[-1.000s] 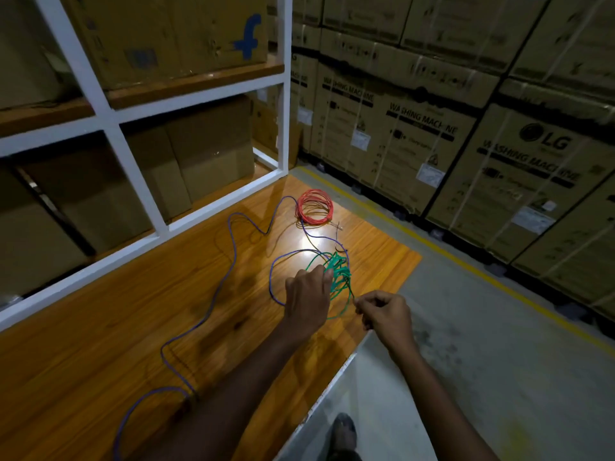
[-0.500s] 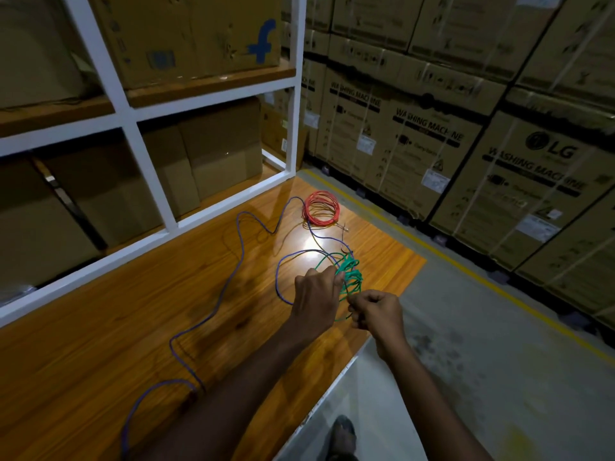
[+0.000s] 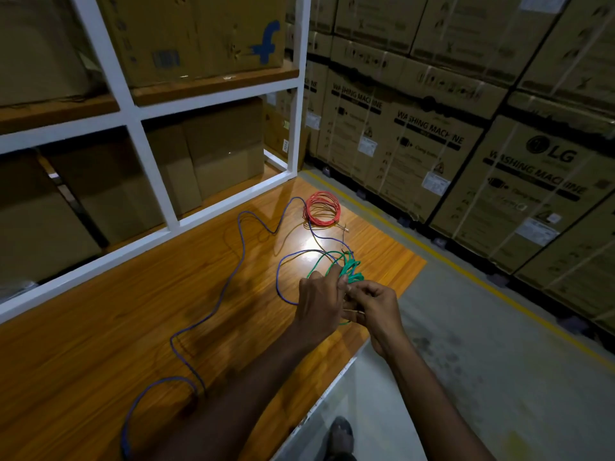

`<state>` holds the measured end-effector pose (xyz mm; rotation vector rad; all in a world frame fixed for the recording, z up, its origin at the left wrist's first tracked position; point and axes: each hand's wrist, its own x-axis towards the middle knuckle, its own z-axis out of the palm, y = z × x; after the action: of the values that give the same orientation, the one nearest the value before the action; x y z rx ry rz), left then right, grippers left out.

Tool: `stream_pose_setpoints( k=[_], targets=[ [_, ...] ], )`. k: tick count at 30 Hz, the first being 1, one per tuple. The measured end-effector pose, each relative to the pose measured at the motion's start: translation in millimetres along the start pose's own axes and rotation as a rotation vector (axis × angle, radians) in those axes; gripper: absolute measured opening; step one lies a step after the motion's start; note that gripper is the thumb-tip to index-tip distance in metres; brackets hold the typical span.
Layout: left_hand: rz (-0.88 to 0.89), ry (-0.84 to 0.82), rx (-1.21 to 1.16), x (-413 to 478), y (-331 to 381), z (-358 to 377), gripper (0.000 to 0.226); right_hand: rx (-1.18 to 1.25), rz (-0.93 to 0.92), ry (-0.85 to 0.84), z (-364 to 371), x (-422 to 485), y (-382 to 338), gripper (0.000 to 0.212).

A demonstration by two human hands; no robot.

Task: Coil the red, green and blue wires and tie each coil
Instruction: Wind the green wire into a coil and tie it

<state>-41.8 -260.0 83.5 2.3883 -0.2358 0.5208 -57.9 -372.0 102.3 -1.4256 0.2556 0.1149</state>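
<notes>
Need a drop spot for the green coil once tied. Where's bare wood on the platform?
Bare: the wide strip between the white rack frame and the blue wire; a smaller patch right of the red coil, up to the edge of the wooden platform. Crowded: around the left hand and right hand holding the green wire, where blue loops cross.

- At my eleven o'clock, a brown cardboard box [image 3: 199, 34] bears a blue "f".
- At one o'clock, a strapped brown carton [image 3: 429, 151] reads "WASHING MACHINE".
- At two o'clock, a second brown carton [image 3: 532, 194] reads "LG" above "WASHING MACHINE".
</notes>
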Motion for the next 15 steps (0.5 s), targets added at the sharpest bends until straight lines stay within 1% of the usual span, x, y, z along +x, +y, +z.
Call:
stream_pose_setpoints(
  k=[2,4,6,9,13,15],
  targets=[
    [0.020,0.013,0.035,-1,2,0,0.051,0.027,0.007,0.008,0,-1,-1,0.010],
    [0.035,0.016,0.077,-2,3,2,0.047,0.033,0.005,0.040,2,-3,0,0.010],
    [0.020,0.007,0.106,-1,3,4,0.044,0.054,-0.005,0.075,3,-4,0,0.004],
    [0.012,-0.013,0.130,-1,1,8,0.046,0.109,-0.068,0.128,1,-5,0,0.011],
    [0.068,0.028,0.124,0,7,4,0.038,0.101,-0.153,0.129,-5,-8,0,0.011],
    [0.073,0.036,0.132,0,7,4,0.037,0.123,-0.179,0.120,-8,-9,0,0.016]
  ],
)
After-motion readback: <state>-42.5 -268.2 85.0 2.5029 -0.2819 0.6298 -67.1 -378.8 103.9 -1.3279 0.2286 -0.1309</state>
